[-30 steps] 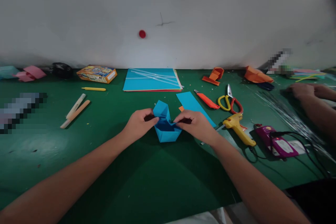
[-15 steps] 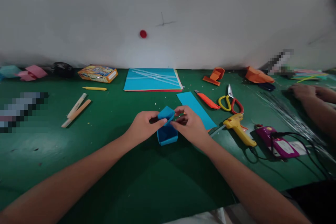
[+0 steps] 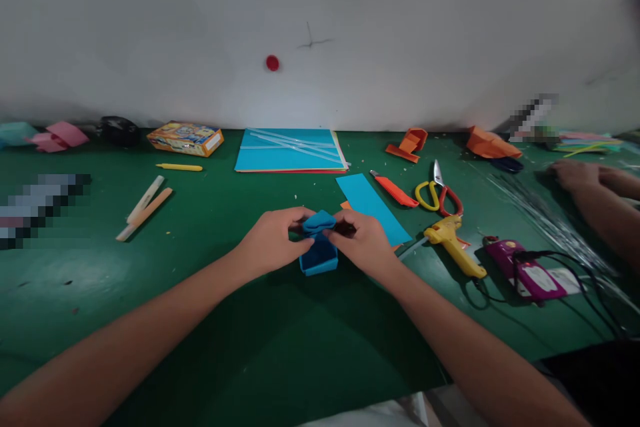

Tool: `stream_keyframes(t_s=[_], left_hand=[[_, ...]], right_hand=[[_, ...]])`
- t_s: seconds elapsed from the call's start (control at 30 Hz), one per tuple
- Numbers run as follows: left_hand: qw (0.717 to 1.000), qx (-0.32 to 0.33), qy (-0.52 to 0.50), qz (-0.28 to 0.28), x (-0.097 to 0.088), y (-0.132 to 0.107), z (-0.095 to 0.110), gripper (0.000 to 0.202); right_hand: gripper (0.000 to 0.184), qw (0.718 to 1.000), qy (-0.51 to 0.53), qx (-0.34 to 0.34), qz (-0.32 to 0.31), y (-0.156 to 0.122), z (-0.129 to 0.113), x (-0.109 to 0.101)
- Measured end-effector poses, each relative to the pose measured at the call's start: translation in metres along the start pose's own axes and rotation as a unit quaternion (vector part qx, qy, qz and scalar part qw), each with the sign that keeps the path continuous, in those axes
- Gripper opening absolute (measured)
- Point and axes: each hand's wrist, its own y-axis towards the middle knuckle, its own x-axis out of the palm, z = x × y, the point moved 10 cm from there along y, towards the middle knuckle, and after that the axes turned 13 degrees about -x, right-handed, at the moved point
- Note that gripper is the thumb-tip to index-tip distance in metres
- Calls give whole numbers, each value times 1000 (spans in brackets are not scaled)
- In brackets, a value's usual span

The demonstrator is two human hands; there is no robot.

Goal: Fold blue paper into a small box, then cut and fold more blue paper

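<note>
A small blue folded paper box (image 3: 320,263) is between my hands over the green table, its hollow facing me. My left hand (image 3: 273,237) pinches the left side of its upper flap, thumb at the front. On the other side my right hand (image 3: 364,239) grips the same flap between thumb and fingers. The flap is bent over into a rounded fold above the hollow. Some fingertips are hidden behind the paper. Just beyond my right hand lies a blue paper strip (image 3: 375,207), with a bit of orange paper showing under it.
Right of my hands lie a red-orange cutter (image 3: 396,192), scissors (image 3: 440,193), a yellow glue gun (image 3: 456,245) with its cord, and a purple device (image 3: 523,270). Paper sheets (image 3: 287,150) lie at the back, an orange box (image 3: 186,138) and markers (image 3: 145,209) leftward. Another person's hand (image 3: 580,175) rests far right.
The box's upper flap, more upright and pointed before, is now bent into a rounded fold. My right hand's fingers have closed in lower around it.
</note>
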Motion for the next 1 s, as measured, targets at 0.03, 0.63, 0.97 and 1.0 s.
stream_keyframes(t_s=[0.03, 0.63, 0.97, 1.0], left_hand=[[1000, -1, 14, 5, 0, -1, 1, 29], [980, -4, 191, 58, -8, -5, 8, 5], [986, -10, 162, 50, -20, -5, 5, 8], [988, -12, 149, 48, -19, -4, 3, 6]], right_hand=[[7, 1000, -2, 0, -1, 0, 0, 0], [6, 992, -115, -29, -45, 3, -15, 4], [8, 998, -41, -32, -30, -4, -21, 13], [9, 999, -20, -29, -28, -4, -20, 14]])
